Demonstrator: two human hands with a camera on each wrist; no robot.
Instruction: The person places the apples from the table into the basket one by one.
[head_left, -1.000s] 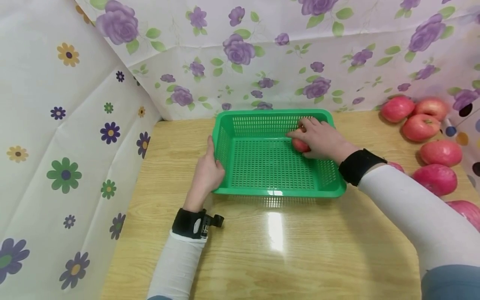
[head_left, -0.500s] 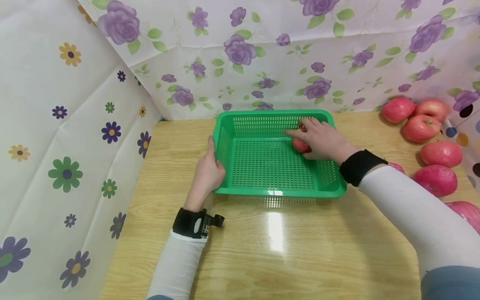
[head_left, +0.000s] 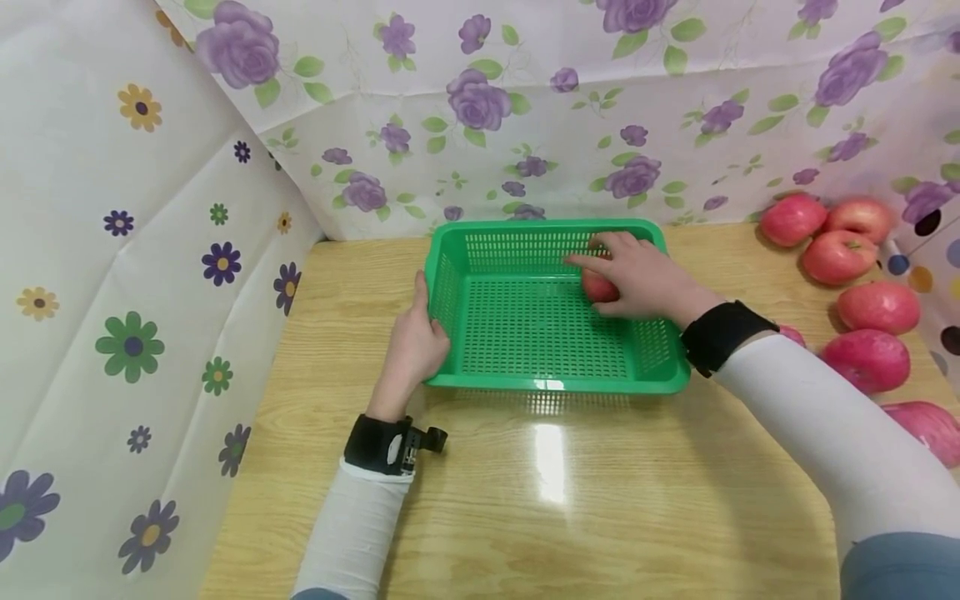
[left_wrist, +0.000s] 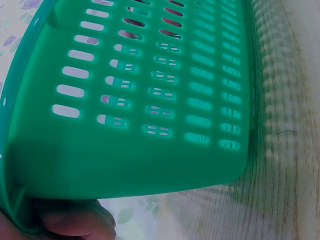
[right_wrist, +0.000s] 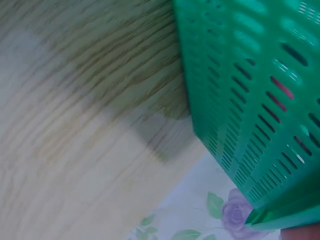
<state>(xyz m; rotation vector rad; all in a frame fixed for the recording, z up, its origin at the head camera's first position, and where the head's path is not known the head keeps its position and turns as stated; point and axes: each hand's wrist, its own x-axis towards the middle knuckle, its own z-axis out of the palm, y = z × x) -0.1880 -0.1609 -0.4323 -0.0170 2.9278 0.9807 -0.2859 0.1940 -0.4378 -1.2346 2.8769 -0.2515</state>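
A green plastic basket point(head_left: 555, 383) with slotted walls stands on the table. My left hand point(head_left: 417, 343) grips its left end by the rim; in the left wrist view curled fingers point(left_wrist: 80, 222) show beneath the rim. Inside the basket, toward the back right, sits a red apple point(head_left: 597, 287). Over the apple is my right hand point(head_left: 643, 279), its index finger stretched out past the fruit and its thumb spread below it. The hand covers the apple's right side. Through the slots in the right wrist view, only bits of red apple point(right_wrist: 282, 87) appear.
Several more apples lie along the table's right side, among them one at the back point(head_left: 793, 219) and one nearer point(head_left: 866, 360). My right forearm partly covers another. Flowered cloth point(head_left: 480, 158) hangs behind and at both sides of the wooden table point(head_left: 480, 517).
The right index finger has straightened outward and the thumb has shifted left, away from the palm. The apple, the basket and the left hand stay in place.
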